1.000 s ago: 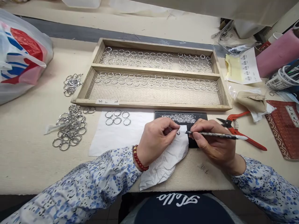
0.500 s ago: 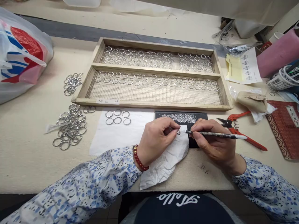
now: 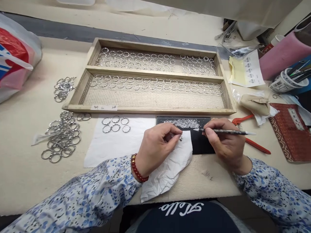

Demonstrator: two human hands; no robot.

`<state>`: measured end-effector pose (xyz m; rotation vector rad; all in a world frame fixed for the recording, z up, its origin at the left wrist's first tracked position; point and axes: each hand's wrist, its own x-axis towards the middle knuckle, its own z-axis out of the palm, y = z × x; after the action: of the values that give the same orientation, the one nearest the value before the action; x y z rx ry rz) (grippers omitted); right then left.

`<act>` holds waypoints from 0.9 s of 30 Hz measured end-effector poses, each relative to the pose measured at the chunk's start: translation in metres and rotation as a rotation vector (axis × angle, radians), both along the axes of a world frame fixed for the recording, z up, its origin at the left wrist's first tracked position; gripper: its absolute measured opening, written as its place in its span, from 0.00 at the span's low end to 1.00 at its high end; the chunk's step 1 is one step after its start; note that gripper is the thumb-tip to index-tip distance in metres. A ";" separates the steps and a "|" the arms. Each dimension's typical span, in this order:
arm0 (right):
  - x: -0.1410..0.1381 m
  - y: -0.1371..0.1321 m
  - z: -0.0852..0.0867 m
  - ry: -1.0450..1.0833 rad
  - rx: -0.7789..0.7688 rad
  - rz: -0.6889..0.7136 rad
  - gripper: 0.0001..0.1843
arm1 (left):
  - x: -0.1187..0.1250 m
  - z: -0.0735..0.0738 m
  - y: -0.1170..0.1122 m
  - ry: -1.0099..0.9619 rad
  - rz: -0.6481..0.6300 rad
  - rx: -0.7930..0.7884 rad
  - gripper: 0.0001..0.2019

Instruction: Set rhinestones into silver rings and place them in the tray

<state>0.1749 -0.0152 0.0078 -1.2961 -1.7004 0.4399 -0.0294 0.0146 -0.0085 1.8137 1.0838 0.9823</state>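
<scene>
My left hand [image 3: 159,142] is closed in a pinch on a metal ring [image 3: 181,138]; most of it is hidden by my fingers. A crumpled white tissue [image 3: 167,178] lies under this hand. My right hand [image 3: 225,140] grips a patterned pencil [image 3: 230,132] with a pale pointed tip. That tip is over a black tray [image 3: 204,145], close to the small shiny stones [image 3: 187,123] spread along its far side. Several silver rings [image 3: 116,128] sit in two rows on white paper [image 3: 97,152], left of my hands.
Behind my hands stands a wooden mesh frame [image 3: 150,111] with rows of rings. Loose ring piles [image 3: 60,136] and a plastic bag [image 3: 21,61] are at the left. Red-handled pliers [image 3: 257,146], a red booklet [image 3: 288,132] and a pen cup [image 3: 289,82] lie right.
The pencil tip has moved away from the ring in my left hand, toward the stones on the black tray. My left hand keeps its pinch. The whole view has shifted slightly.
</scene>
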 end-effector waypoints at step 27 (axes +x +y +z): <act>0.000 0.000 0.002 0.040 0.004 0.030 0.05 | 0.000 -0.002 0.000 0.010 -0.005 0.010 0.06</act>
<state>0.1748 -0.0154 0.0099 -1.2527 -1.6884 0.4767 -0.0297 0.0145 -0.0104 1.8307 1.0816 0.9781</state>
